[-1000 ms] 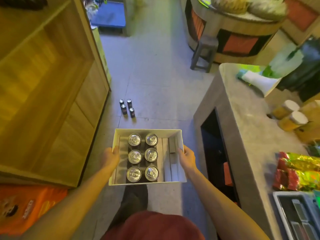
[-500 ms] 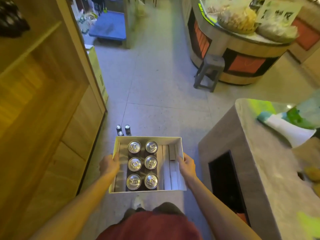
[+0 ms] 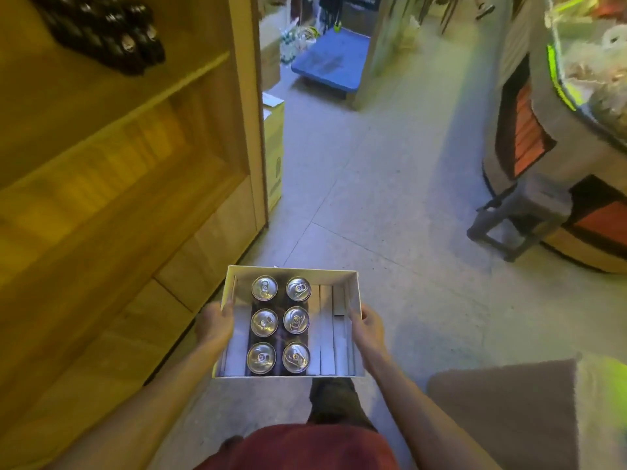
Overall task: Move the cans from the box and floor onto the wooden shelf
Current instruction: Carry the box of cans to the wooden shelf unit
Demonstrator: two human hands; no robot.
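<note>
I hold a white open box [image 3: 353, 286] in front of me above the floor. Several silver-topped cans [image 3: 280, 323] stand in two columns in its left half; white dividers fill the right half. My left hand [image 3: 217, 323] grips the box's left wall and my right hand [image 3: 368, 325] grips its right wall. The wooden shelf [image 3: 118, 171] rises on my left, with a cluster of dark cans [image 3: 112, 32] on an upper board. The cans on the floor are hidden behind the box.
A yellow carton [image 3: 274, 147] leans by the shelf's far end. A blue cart [image 3: 330, 64] stands at the back. A grey stool [image 3: 519, 218] and a round display stand [image 3: 559, 137] are on the right, a grey counter corner [image 3: 502, 412] at lower right.
The box has risen with both hands and the view has tilted up. The floor cans have slipped out of sight behind the box, and the shelf's upper board with dark cans has come into view.
</note>
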